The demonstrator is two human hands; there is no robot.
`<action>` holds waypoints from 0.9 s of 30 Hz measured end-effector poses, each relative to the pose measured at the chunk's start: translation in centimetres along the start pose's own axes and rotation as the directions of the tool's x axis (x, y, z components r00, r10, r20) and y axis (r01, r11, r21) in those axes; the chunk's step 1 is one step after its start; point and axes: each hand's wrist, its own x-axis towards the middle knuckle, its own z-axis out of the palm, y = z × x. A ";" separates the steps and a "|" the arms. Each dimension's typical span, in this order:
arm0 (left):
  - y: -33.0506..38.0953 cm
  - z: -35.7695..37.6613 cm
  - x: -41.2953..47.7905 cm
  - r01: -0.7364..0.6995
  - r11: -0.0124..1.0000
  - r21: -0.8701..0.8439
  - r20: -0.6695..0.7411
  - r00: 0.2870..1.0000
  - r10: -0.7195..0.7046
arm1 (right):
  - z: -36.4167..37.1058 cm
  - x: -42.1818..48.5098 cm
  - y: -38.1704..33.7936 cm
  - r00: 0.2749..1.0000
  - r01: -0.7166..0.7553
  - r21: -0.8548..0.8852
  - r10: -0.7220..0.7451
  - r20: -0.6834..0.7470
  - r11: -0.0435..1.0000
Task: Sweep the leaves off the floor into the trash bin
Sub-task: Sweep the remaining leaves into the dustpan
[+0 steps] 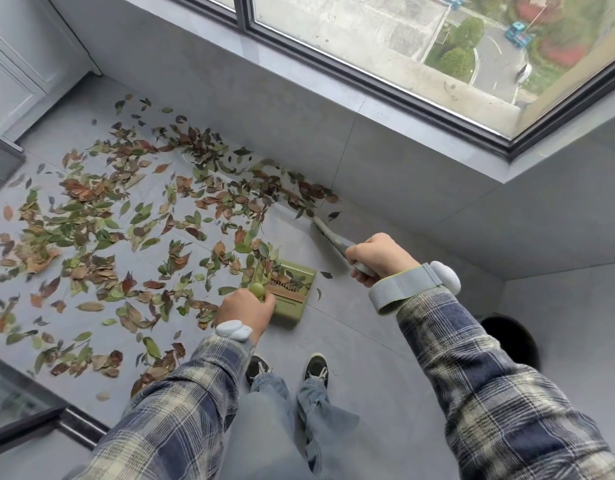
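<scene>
While our left hand point(245, 310) grips the dustpan point(294, 315), our right hand point(378, 258) clasps the broom point(328, 233), shaft slanting past the dustpan toward leaves point(229, 199).

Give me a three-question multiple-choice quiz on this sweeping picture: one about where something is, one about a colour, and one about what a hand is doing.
1. Where do most leaves lie on the floor?
A. left of the dustpan
B. right of the dustpan
C. on a table

2. What colour is the dustpan?
A. red
B. green
C. black

3. What is the right hand doing?
A. hanging empty
B. gripping the broom handle
C. holding a cloth

Answers:
1 A, the leaves spread leftwards from the pan.
2 B, its body is olive green.
3 B, its fingers curl round the handle.
</scene>
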 end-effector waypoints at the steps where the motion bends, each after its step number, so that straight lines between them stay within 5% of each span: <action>1: -0.2 -0.1 -0.2 -0.007 1.000 0.008 -0.006 1.000 0.007 | -0.1 -0.2 0.5 1.000 -0.010 -0.014 0.010 -0.009 1.000; 7: -2.3 -0.8 -0.1 -0.100 0.990 0.097 -0.032 0.994 0.104 | 1.5 -0.6 2.9 0.987 -0.141 -0.045 0.144 0.068 0.989; 16: -5.5 -1.6 -0.9 -0.283 0.942 0.179 0.030 0.959 0.282 | 2.0 -2.3 3.0 0.987 -0.142 -0.496 0.161 -0.004 0.857; 21: -6.1 -1.2 -0.9 -0.300 0.930 0.212 0.045 0.954 0.297 | 3.3 -2.9 4.3 0.988 -0.153 -0.499 0.148 -0.049 0.853; 27: -5.5 -0.2 -0.6 -0.331 0.899 0.285 0.082 0.943 0.322 | 4.6 -3.3 3.6 0.985 -0.131 -0.339 0.162 0.065 0.932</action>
